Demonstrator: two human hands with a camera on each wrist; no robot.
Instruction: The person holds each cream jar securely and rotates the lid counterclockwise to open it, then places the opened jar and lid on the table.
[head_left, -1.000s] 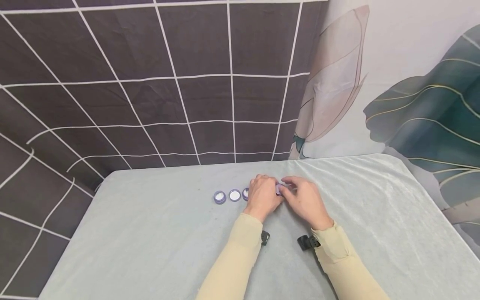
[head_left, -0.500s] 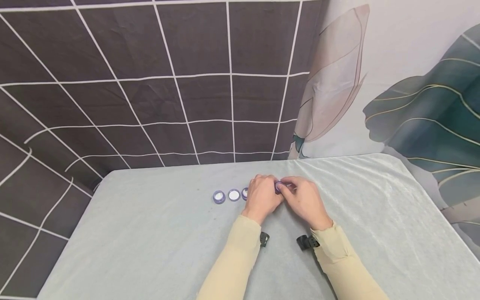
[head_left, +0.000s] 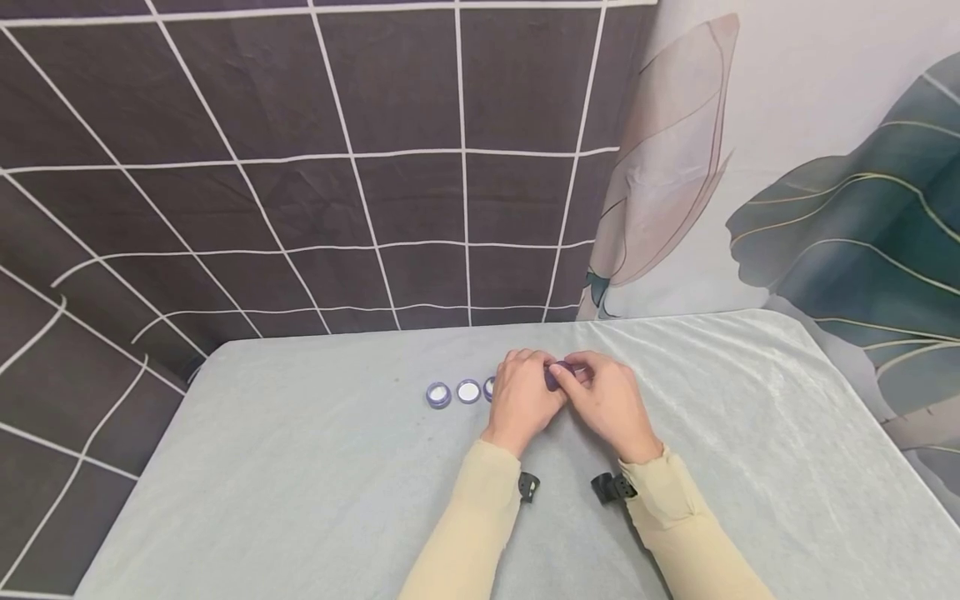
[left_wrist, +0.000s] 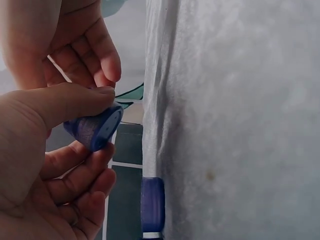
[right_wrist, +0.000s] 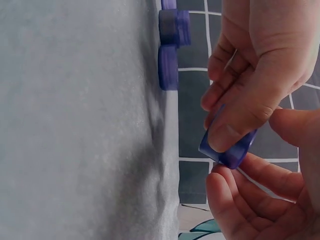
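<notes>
A small purple jar [head_left: 557,377] is held tilted between the two hands, raised above the table. In the left wrist view the jar [left_wrist: 97,127] shows a flat blue-purple end and a greyish side band. My left hand [head_left: 522,390] pinches it, thumb laid across its side and fingers beneath. From the other end my right hand [head_left: 611,404] takes hold, its thumb and fingertips round the jar [right_wrist: 227,145]. Left of the hands, an open purple jar [head_left: 438,395] with white inside and a round purple-rimmed white piece [head_left: 468,391] rest on the cloth. My left hand partly hides a third purple piece [head_left: 489,388].
A pale grey velvety cloth [head_left: 315,483] covers the table. Behind it hangs a dark curtain [head_left: 405,200] with a white grid, and a leaf-patterned curtain [head_left: 825,208] is at the right. Black wrist cameras [head_left: 613,487] sit at both cuffs.
The jar between the hands has turned and tilted, its visible side now darker. My right thumb has moved farther left across it. The pieces on the cloth stay put.
</notes>
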